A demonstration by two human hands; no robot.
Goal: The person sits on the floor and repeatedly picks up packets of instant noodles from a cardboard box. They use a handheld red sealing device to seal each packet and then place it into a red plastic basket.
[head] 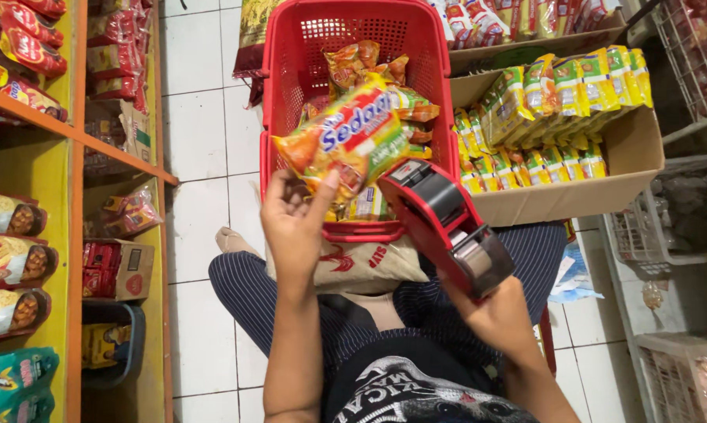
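- The left hand pinches an orange and green plastic noodle packet by its lower corner, above the near rim of the red plastic basket.
- The right hand is closed around the grip of a red plastic price-label gun, whose head touches the packet's right side.
- More packets lie inside the basket.
- An open brown cardboard box of yellow-green packets stands on the floor just right of the basket.

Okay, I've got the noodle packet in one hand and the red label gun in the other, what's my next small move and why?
Probably press the label gun's nose onto the noodle packet. Your left hand holds the packet up over the red basket, and your right hand has the gun's front end right beside it, seemingly not yet touching.
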